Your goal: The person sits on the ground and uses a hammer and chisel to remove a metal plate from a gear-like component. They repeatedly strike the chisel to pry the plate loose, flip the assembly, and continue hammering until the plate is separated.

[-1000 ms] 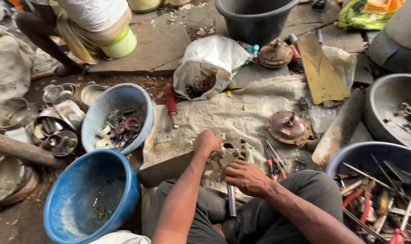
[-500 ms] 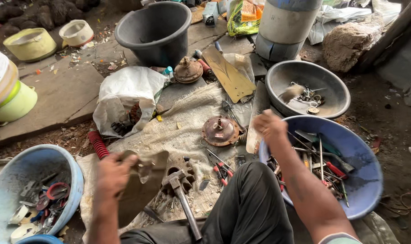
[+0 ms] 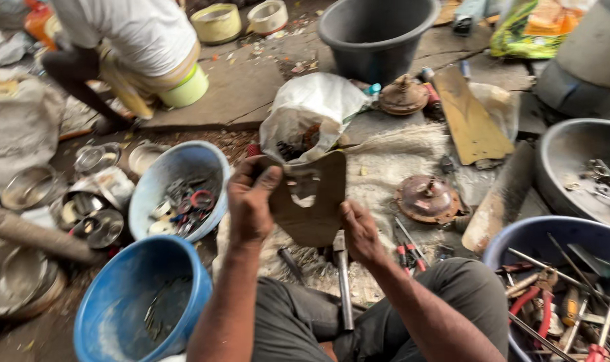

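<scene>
At the centre of the head view, both hands hold up a flat brown cut-out plate (image 3: 312, 201), a worn piece of board or sheet with a notch in its middle, raised above the dirty cloth (image 3: 385, 181) spread on the ground. The left hand (image 3: 251, 198) is clamped on the plate's upper left edge, thumb in front; the right hand (image 3: 360, 231) is closed on its lower right edge. To do this well, I judge the grip should stay on opposite edges so the plate hangs flat and the notch stays in plain sight (it looks thin enough to bend). Below the plate a metal rod (image 3: 343, 281) lies over the person's lap. Left of centre sits a pale blue bowl of small parts (image 3: 177, 188), and at lower right a blue tub of hand tools (image 3: 566, 281). Right of the plate rests a rusty domed metal part (image 3: 427, 198).
</scene>
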